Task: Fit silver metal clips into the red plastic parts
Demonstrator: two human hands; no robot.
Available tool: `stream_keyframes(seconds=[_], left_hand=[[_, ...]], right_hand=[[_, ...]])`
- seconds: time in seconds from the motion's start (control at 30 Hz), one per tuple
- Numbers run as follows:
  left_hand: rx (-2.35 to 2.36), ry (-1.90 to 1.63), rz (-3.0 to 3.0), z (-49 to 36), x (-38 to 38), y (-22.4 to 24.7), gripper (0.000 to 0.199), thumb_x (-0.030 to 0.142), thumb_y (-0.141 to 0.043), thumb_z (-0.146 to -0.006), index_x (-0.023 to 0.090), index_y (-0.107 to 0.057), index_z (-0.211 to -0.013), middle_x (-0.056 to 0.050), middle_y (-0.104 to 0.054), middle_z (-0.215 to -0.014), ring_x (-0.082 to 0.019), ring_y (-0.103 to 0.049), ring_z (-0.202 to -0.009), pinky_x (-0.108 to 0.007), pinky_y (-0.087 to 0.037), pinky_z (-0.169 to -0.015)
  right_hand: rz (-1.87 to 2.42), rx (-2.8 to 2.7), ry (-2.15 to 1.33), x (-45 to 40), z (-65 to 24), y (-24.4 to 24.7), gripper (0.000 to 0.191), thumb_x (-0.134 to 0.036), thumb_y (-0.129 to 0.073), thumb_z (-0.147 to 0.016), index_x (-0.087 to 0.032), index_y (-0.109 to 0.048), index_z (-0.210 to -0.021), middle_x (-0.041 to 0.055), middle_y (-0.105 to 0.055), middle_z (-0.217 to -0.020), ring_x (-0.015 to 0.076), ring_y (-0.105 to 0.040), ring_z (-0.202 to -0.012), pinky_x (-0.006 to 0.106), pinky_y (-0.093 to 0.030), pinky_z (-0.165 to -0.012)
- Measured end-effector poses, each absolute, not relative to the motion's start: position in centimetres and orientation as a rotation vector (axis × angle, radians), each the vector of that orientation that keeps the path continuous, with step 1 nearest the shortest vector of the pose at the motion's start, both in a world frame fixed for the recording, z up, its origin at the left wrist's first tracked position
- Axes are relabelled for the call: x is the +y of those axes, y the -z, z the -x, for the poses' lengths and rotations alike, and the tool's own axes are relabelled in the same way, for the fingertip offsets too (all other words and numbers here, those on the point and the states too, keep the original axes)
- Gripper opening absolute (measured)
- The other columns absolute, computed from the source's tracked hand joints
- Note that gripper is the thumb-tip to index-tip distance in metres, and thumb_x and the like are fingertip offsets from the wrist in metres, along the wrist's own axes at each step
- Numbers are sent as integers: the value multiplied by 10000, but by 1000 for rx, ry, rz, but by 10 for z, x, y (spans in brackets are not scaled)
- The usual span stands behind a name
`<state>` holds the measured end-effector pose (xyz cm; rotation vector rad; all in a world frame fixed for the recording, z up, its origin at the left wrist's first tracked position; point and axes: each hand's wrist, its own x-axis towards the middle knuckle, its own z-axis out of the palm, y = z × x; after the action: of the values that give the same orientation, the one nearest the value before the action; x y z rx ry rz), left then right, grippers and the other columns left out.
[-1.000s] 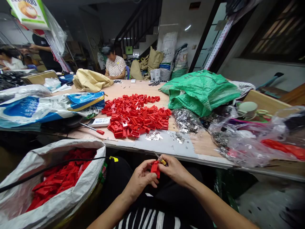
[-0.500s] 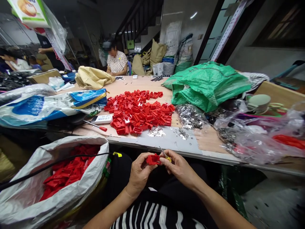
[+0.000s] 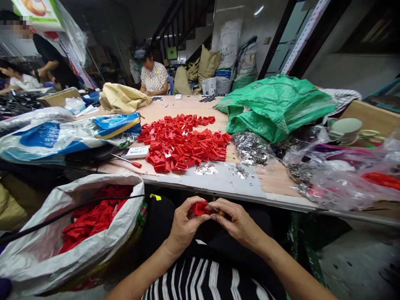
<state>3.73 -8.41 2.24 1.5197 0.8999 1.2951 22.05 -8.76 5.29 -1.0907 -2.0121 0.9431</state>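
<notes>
My left hand point(image 3: 183, 225) is closed around a small red plastic housing point(image 3: 199, 207) above my lap, in front of the table edge. A screwdriver point(image 3: 221, 213) with a yellowish handle is gripped in my right hand point(image 3: 239, 221). Its metal shaft points left and meets the right end of the housing; the tip is hidden. My right thumb and fingertips are close against that same end. On the table ahead lies a heap of similar red housings point(image 3: 187, 143). Small flat silver metal pieces point(image 3: 206, 169) are scattered at the heap's near edge.
An open white sack point(image 3: 40, 233) of red parts stands at left, crossed by a black cable point(image 3: 103, 198). A red-handled screwdriver point(image 3: 126, 160) and white box point(image 3: 136, 152) lie on the table point(image 3: 246, 183). A green sack point(image 3: 278, 104) and bagged metal pieces point(image 3: 253, 148) are at right.
The screwdriver has swung from pointing up beside the housing to lying against its right end. At far left, a standing person in dark clothing has come further into view.
</notes>
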Motion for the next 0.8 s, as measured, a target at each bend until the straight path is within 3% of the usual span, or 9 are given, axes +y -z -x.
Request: stream_keyframes(seconds=[0.07, 0.3, 0.8], left_hand=[[924, -1315, -1549, -37, -85, -22, 341, 261, -760, -712, 201, -642, -1026, -40, -697, -962, -170, -671, -855, -262, -543, -773], [893, -1333, -1636, -37, -89, -24, 337, 240, -762, -710, 209, -644, -1024, -37, -709, -944, -161, -681, -820, -253, -554, -743], [1058, -1351, -1763, -36, -88, -21, 307, 304, -726, -749, 203, -640, -1026, -58, -711, -951, -179, -673, -837, -286, -544, -760]], right_hand=[[1075, -2034, -960, -88, -221, -53, 157, -238, -546, -907, -239, -630, -1040, 31, -637, -929, 152, -588, -831, 246, -444, -752], [1121, -1990, -1067, -88, -224, -54, 153, -332, -544, -900, -206, -613, -846, 23, -615, -827, 151, -556, -755, 256, -450, -715], [1273, -1945, -839, -90, -218, -49, 147, -327, -520, -898, -205, -601, -881, 17, -623, -757, 142, -550, -661, 254, -427, -635]])
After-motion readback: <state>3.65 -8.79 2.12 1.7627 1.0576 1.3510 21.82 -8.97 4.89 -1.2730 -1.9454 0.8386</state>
